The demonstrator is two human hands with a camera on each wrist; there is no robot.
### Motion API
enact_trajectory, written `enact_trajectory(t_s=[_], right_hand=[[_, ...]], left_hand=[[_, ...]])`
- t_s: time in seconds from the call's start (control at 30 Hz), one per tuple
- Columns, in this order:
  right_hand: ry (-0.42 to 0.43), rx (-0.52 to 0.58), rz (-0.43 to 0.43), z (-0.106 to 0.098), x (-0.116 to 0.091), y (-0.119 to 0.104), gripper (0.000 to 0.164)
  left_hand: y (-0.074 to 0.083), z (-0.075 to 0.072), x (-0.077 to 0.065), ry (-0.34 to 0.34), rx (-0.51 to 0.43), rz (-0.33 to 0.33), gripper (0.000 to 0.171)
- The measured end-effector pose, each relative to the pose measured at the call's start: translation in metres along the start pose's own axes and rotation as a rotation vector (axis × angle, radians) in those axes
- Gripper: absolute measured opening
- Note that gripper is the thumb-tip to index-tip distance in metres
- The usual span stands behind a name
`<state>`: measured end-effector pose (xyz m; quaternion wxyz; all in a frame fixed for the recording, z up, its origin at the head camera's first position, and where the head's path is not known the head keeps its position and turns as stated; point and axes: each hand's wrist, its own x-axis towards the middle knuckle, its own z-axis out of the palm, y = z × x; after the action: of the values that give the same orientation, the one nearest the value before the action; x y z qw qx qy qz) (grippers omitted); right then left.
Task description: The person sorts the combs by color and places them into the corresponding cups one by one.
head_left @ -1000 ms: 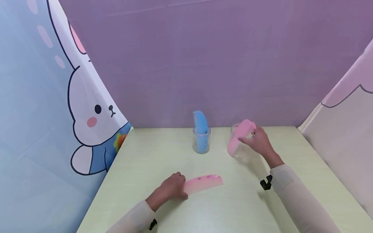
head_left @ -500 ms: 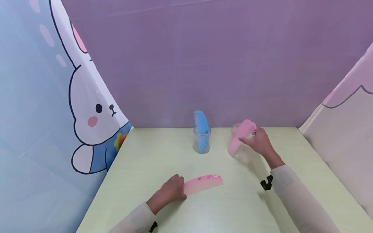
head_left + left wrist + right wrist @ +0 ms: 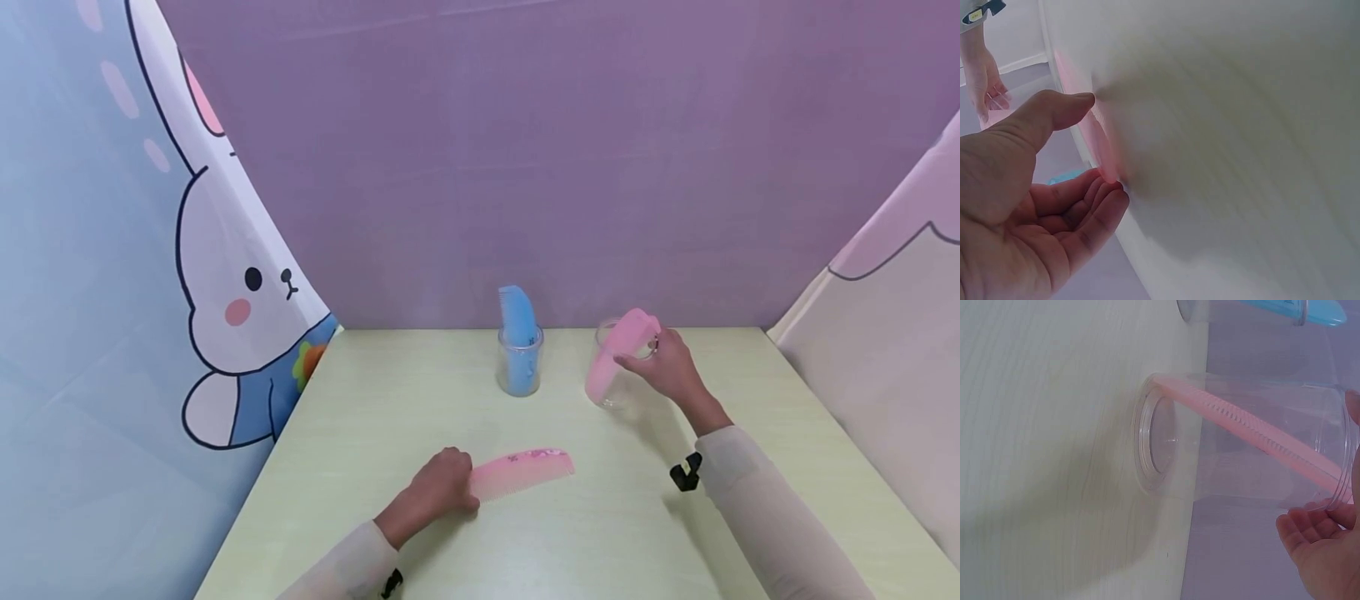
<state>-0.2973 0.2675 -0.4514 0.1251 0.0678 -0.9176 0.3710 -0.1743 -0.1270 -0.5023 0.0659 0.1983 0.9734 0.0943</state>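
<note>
A pink comb (image 3: pixel 521 473) with a printed flower pattern lies flat on the table. My left hand (image 3: pixel 442 483) grips its left end, thumb on the toothed edge and fingers at the spine, as the left wrist view also shows. Farther right, a clear cup (image 3: pixel 1241 462) stands upright with another pink comb (image 3: pixel 621 346) leaning inside it. My right hand (image 3: pixel 667 362) holds this cup near its rim, with the thumb on one side and curled fingers on the other. In the head view the hand and comb partly hide the cup.
A second clear cup (image 3: pixel 510 379) stands left of the held one, with a blue comb (image 3: pixel 517 317) upright in it. Behind the pale table (image 3: pixel 420 375) hangs a purple cloth (image 3: pixel 480 167). Printed cloths stand at the left and right sides.
</note>
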Motion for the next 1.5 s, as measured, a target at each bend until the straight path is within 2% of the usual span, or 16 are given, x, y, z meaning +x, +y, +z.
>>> enact_trajectory(t_s=[0.27,0.4,0.8,1.17,1.5], right_hand=[[0.004,-0.011,-0.012,0.0,0.0,0.003,0.061],[0.003,-0.01,-0.009,0.0,0.0,0.004,0.065],[-0.02,0.002,0.028,-0.001,-0.002,0.002,0.079],[-0.025,0.005,0.024,-0.002,-0.003,-0.001,0.081],[-0.036,-0.006,0.059,-0.001,-0.004,-0.002,0.085]], left_hand=[[0.0,-0.005,0.003,-0.004,-0.024,-0.017,0.032],[0.001,-0.008,0.005,-0.018,-0.052,-0.028,0.033],[0.003,-0.014,0.011,0.0,-0.12,-0.009,0.033],[0.005,-0.027,0.015,0.007,-0.151,-0.005,0.037],[0.004,-0.044,0.022,0.072,-0.193,-0.005,0.037]])
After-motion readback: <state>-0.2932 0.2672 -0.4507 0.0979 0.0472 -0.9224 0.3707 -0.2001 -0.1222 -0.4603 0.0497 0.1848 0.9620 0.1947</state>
